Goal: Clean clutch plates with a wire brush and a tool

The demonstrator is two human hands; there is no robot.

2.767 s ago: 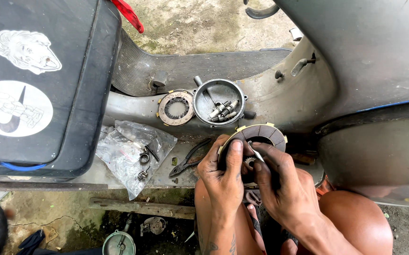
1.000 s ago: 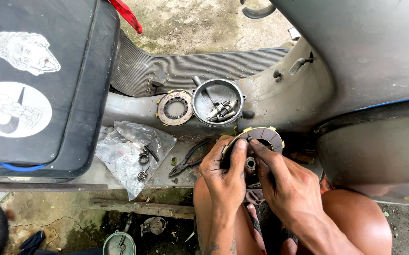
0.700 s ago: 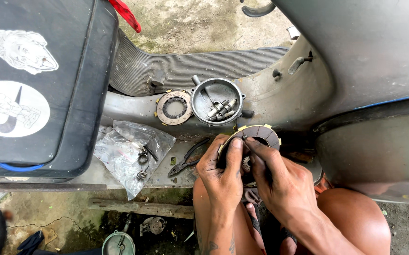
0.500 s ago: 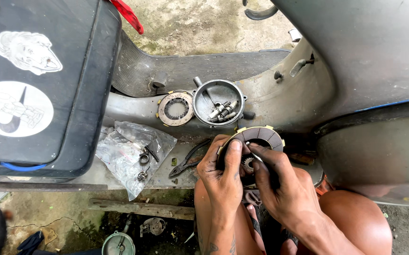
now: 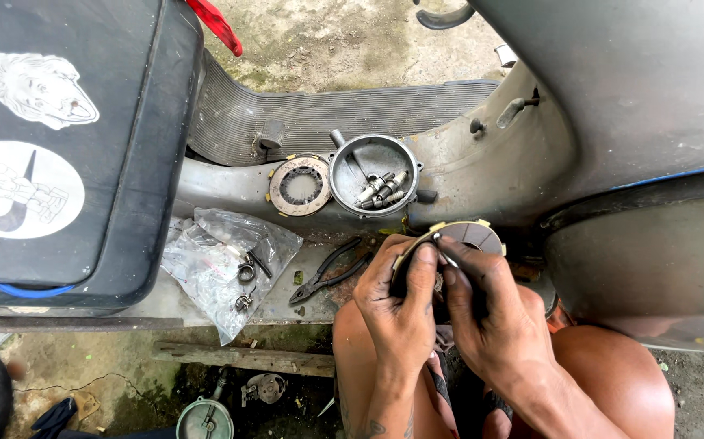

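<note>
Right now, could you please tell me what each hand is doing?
Left hand: closed, gripping the round disc.
Right hand: fingers pinched on the same disc.

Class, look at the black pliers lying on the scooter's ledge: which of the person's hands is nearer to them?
Left. The left hand grips the round disc assembly just right of the pliers, not touching them. The right hand is farther right, beyond the left.
</note>
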